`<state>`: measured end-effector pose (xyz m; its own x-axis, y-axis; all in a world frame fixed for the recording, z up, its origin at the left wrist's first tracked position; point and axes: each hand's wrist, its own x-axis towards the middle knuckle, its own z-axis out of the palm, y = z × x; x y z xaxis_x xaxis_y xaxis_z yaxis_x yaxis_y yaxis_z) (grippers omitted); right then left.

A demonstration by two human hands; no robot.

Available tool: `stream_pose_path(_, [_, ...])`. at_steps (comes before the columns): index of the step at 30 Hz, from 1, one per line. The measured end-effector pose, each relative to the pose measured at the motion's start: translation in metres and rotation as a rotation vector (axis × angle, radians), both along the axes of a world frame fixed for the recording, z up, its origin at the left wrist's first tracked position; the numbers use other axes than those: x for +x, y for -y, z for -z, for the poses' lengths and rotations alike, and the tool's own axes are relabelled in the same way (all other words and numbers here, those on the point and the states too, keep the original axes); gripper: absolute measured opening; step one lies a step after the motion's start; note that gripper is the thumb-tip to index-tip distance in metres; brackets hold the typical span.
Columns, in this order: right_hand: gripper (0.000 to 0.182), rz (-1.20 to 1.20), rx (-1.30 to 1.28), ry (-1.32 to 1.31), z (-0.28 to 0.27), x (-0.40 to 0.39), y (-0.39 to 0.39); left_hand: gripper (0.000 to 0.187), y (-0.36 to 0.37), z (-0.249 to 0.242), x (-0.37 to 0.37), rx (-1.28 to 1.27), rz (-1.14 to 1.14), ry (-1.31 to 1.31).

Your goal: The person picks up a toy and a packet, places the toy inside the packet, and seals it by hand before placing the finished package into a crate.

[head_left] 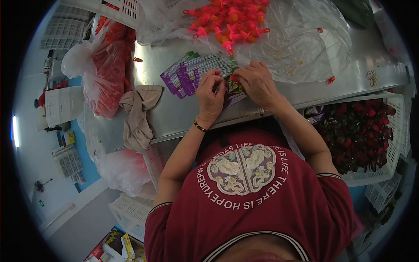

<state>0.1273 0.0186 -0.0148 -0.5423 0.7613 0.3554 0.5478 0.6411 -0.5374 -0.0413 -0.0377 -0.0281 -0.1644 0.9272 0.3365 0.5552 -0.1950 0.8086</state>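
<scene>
My left hand (210, 97) is closed, its fingers curled at the edge of a green and purple printed packet (236, 86) on the metal table. My right hand (258, 82) pinches a small red plastic piece (234, 78) at that packet; the fingers partly hide it. Beside my left hand, several purple printed packets (185, 75) lie fanned out and overlapping. Beyond my hands, a heap of pink-red, pacifier-shaped pieces with orange parts (233, 22) rests on a clear plastic sheet (305, 48).
A crumpled beige cloth (139, 115) hangs over the table (174, 118) edge at left, near a tied bag of red pieces (102, 70). At right, below table height, a white crate (398, 144) holds many dark red wrapped items (360, 133). Rubber bands (371, 78) lie at far right.
</scene>
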Motion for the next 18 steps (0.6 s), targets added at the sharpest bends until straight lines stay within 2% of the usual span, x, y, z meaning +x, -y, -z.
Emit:
stream_pose_path(5, [0.03, 0.071, -0.054, 0.009, -0.005, -0.003, 0.001, 0.012, 0.003, -0.003, -0.001, 0.059, 0.039, -0.052])
stream_pose_path(7, [0.042, 0.005, -0.082, 0.032, -0.012, -0.003, 0.0, 0.012, 0.002, -0.004, 0.002, 0.096, 0.057, -0.079])
stream_pose_path(8, [0.042, 0.004, -0.081, 0.033, -0.014, -0.003, -0.001, 0.012, 0.002, -0.005, 0.003, 0.134, 0.071, -0.107])
stream_pose_path(10, [0.052, -0.073, 0.034, 0.086, -0.018, -0.005, -0.002, 0.012, 0.004, -0.012, 0.006, 0.125, 0.065, -0.097])
stream_pose_path(15, [0.058, -0.157, 0.134, 0.018, -0.015, -0.003, -0.005, 0.013, 0.003, -0.012, 0.002, 0.143, 0.05, -0.097])
stream_pose_path(18, [0.06, -0.222, 0.192, -0.023, -0.014, -0.002, -0.009, 0.012, 0.005, -0.019, 0.007, 0.058, 0.051, -0.089])
